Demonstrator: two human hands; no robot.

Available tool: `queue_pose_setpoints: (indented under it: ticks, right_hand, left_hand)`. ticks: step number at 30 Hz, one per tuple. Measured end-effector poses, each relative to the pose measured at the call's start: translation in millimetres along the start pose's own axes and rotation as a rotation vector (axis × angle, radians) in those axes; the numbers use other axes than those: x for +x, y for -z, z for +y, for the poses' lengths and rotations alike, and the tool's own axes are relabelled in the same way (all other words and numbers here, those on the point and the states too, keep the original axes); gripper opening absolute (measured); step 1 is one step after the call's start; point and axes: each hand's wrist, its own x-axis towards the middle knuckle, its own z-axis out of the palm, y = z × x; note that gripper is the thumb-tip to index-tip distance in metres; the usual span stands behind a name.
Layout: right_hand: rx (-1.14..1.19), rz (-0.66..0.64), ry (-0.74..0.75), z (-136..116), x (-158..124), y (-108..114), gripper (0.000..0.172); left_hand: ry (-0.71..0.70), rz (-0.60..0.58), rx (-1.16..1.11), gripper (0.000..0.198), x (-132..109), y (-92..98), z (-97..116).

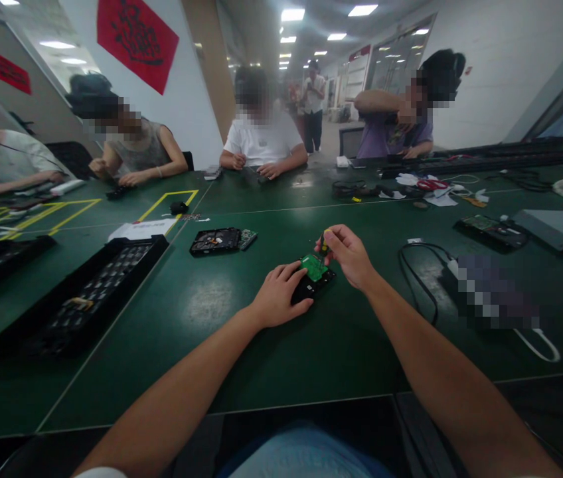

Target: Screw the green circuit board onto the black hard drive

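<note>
L arm comes in from near left, bare, slanting twd far ctr; wrist abt straight. L hand lies palm down, low, fingers spread twd far right, thumb apart on near side. R arm, also bare, slants from near right to far left. R hand is a bit farther + raised, thumb/index in pinch grip. Hands close, not touching.

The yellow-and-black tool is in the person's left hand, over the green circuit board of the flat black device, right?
No: the head view shows the yellow-and-black tool in the right hand, over the green circuit board of the flat black device; the left hand rests on it.
</note>
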Motion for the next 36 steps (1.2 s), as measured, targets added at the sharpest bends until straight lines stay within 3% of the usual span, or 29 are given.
queue_pose_setpoints:
  ticks: [6,15,29,36]
  right_hand:
    - [0.053,-0.024,-0.006,-6.5,-0.1,2.9,0.036]
    - [0.010,-0.008,-0.015,-2.2,0.4,4.9,0.050]
    - [-0.046,0.071,0.062,-1.0,0.1,5.1,0.039]
    - [-0.112,0.024,0.077,-2.7,0.0,6.9,0.041]
  left_hand:
    - [0.013,0.016,-0.019,0.074,-0.8,-1.1,-1.2]
    - [-0.001,0.010,-0.025,0.072,0.0,0.4,-1.4]
    - [-0.003,0.012,-0.036,0.075,-0.6,-1.0,-4.5]
    - [-0.006,0.009,-0.025,0.073,-0.9,0.4,-2.8]
